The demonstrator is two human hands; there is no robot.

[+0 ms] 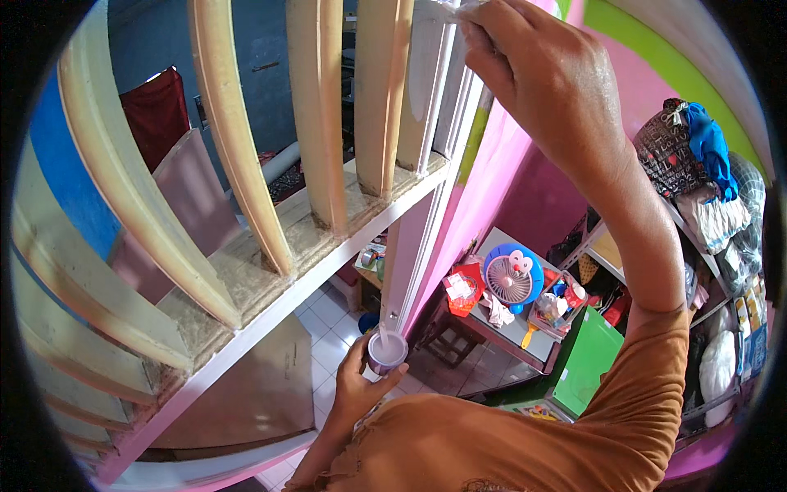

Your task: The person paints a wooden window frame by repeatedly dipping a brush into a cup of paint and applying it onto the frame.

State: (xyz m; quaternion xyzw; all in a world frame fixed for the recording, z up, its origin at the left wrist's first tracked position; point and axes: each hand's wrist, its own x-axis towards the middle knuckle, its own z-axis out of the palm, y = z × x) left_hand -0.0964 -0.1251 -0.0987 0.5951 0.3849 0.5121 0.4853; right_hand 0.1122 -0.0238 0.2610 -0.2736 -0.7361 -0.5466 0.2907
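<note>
Low in the middle, my left hand [358, 392] is wrapped round a small cup [388, 353] that holds a pale lilac-white, paint-like liquid. A thin pale stick [383, 334] stands tilted in the cup. My right hand [549, 82] is raised at the top, its fingers pinched together against the white-painted frame post [447, 90]. Something whitish shows at those fingertips, partly cut off by the picture's upper edge; its kind cannot be told. Beside the post run cream wooden slats [316, 115] above a dusty ledge [340, 221] with a white front edge.
Pink wall [471, 205] borders the post. Below right, a table [492, 328] bears a blue fan [512, 277], a red packet and a yellow-handled tool. A green box [586, 361] stands near my right arm. Bags [668, 152] crowd the rack at far right. White floor tiles [328, 320] show below.
</note>
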